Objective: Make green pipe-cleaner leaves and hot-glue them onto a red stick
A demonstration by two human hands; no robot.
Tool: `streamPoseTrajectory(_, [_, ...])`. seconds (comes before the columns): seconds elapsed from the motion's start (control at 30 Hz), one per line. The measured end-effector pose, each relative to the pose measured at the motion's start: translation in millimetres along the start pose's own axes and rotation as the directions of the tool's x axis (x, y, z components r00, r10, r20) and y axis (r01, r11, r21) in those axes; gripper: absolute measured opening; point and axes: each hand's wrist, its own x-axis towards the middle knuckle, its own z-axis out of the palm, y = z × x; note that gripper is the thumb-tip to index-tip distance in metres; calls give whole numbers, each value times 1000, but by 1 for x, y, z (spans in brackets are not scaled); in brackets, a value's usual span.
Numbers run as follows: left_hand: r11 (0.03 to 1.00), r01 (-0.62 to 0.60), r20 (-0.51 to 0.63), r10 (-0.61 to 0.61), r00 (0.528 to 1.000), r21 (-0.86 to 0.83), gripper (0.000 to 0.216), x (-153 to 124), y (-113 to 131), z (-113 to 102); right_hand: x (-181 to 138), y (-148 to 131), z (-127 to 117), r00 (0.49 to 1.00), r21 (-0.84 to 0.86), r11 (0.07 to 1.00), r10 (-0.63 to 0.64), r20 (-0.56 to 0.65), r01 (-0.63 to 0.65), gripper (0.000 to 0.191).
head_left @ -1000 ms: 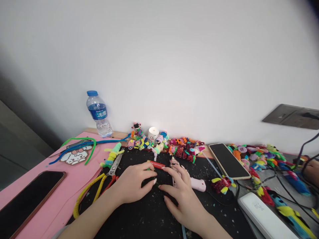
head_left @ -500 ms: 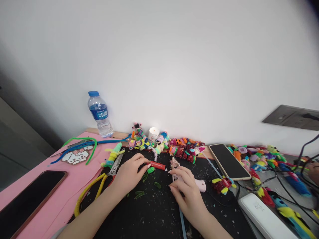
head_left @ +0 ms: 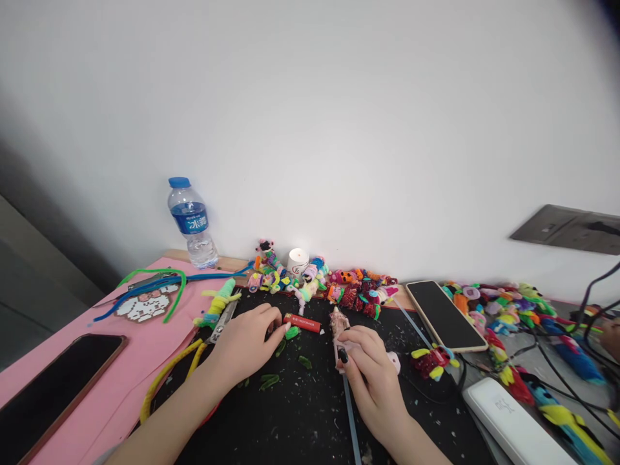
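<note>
My left hand point(head_left: 245, 345) rests on the black mat point(head_left: 300, 420), fingers curled, its fingertips touching a small green fuzzy piece point(head_left: 292, 332) beside a red lighter point(head_left: 302, 322). My right hand point(head_left: 371, 368) is closed round a pink glue gun point(head_left: 392, 360), thumb on top, with a small pinkish fuzzy figure point(head_left: 338, 321) at its tip. More green scraps point(head_left: 269, 381) lie on the mat between my hands. A blue strip point(head_left: 349, 420) runs under my right wrist.
Scissors with yellow handles point(head_left: 194, 355), a water bottle point(head_left: 191, 223), a lit candle point(head_left: 298, 260), a row of fuzzy craft figures point(head_left: 339, 287), two phones point(head_left: 440, 312) point(head_left: 53, 387), a white power bank point(head_left: 508, 423) and cables. Another person's hand point(head_left: 611, 336) at the far right.
My hands have drawn apart, uncovering green scraps on the mat. My left hand slid left and back to the green piece; my right hand closed on the glue gun.
</note>
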Motion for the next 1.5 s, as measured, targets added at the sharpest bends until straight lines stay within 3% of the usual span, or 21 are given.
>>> streamPoseTrajectory(0.23, [995, -103, 172, 104, 980, -17, 15, -3, -5, 3, 1, 1, -1, 1000, -9, 1000, -4, -12, 4, 19])
streamPoseTrajectory(0.33, [988, -89, 92, 101, 991, -123, 16, 0, -2, 3, 1, 0, -2, 999, -6, 1000, -14, -33, 14, 20])
streamPoseTrajectory(0.43, [939, -43, -19, 38, 999, -340, 19, 3, 6, 3, 0, 0, -3, 999, -1, 1000, -13, -45, 13, 21])
streamPoseTrajectory(0.5, [836, 23, 21, -14, 1000, -549, 19, 3, 12, 6, -1, 0, -2, 999, 5, 1000, -18, -42, 18, 21])
streamPoseTrajectory(0.57, [667, 104, 122, -19, 992, -738, 20, 1, 20, 11, -1, -2, 0, 1000, 8, 1000, -22, -19, 22, 19])
streamPoseTrajectory(0.63, [510, 176, 237, 56, 970, -842, 23, -3, 28, 19, -1, -4, 2, 1000, 1, 1000, -21, 23, 21, 15])
streamPoseTrajectory(0.7, [441, 185, 254, 103, 962, -878, 23, -8, 36, 27, -1, -6, 5, 998, -9, 1000, -22, 62, 23, 12])
streamPoseTrajectory(0.87, [507, 99, 168, 91, 982, -856, 22, -16, 44, 32, -1, -7, 9, 995, -10, 999, -50, 83, 51, 8])
streamPoseTrajectory(1.0, [546, 100, 187, 106, 977, -831, 22, -15, 40, 27, -1, -7, 6, 995, 5, 999, -53, 88, 53, 12])
streamPoseTrajectory(1.5, [483, 187, 303, 174, 937, -856, 15, -14, 37, 27, -1, -8, 1, 991, 135, 989, 49, 122, -65, 15])
